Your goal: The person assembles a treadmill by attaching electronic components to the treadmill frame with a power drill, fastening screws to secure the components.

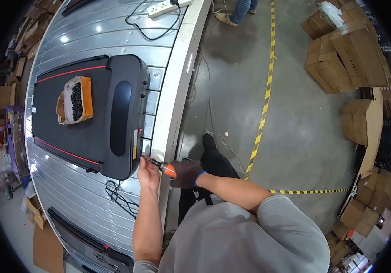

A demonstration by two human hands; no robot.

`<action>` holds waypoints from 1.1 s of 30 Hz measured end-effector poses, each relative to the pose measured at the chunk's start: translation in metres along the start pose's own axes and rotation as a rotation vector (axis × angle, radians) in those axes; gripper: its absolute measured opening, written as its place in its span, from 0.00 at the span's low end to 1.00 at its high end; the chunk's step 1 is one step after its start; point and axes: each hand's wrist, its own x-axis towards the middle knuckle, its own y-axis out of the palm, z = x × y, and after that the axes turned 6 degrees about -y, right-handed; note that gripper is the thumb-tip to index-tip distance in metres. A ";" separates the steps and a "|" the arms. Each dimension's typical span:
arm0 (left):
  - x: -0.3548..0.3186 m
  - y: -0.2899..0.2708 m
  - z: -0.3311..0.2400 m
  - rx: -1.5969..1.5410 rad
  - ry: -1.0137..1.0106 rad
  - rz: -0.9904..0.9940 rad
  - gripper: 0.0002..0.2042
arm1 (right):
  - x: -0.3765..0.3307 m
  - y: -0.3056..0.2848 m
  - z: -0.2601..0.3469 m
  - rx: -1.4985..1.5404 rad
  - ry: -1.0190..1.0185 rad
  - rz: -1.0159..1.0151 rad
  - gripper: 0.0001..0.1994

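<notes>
A dark grey walking pad (134,75) with red side lines lies on a metal roller conveyor (86,43). At its near right corner my bare left hand (148,175) is closed, fingertips together by the tip of an electric screwdriver (168,170). What those fingers pinch, if anything, is too small to make out. In a dark glove with a blue cuff, my right hand (187,174) grips the orange and black screwdriver, its bit pointing left at the pad's end face. On the pad's belt rests a torn orange and white box (87,98) full of small black screws (76,102).
A black cable (118,195) lies coiled beside the pad. The conveyor's white edge rail (170,100) runs along my left side; a power strip (161,9) sits at its far end. Cardboard boxes (325,61) stand right, beyond yellow-black floor tape (267,100). Another person's foot (226,19) shows far off.
</notes>
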 end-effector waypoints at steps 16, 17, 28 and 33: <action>-0.008 0.049 -0.025 0.132 -0.113 -0.124 0.13 | 0.050 -0.058 -0.013 0.007 -0.010 0.166 0.30; -0.020 0.049 -0.029 0.569 0.090 -0.190 0.14 | 0.051 -0.060 -0.014 0.008 -0.012 0.171 0.30; -0.010 0.062 -0.099 2.273 1.040 -0.173 0.42 | 0.074 -0.077 -0.003 0.016 -0.003 0.297 0.26; -0.005 0.052 -0.107 2.285 1.027 -0.171 0.42 | 0.086 -0.071 0.007 0.008 0.052 0.251 0.24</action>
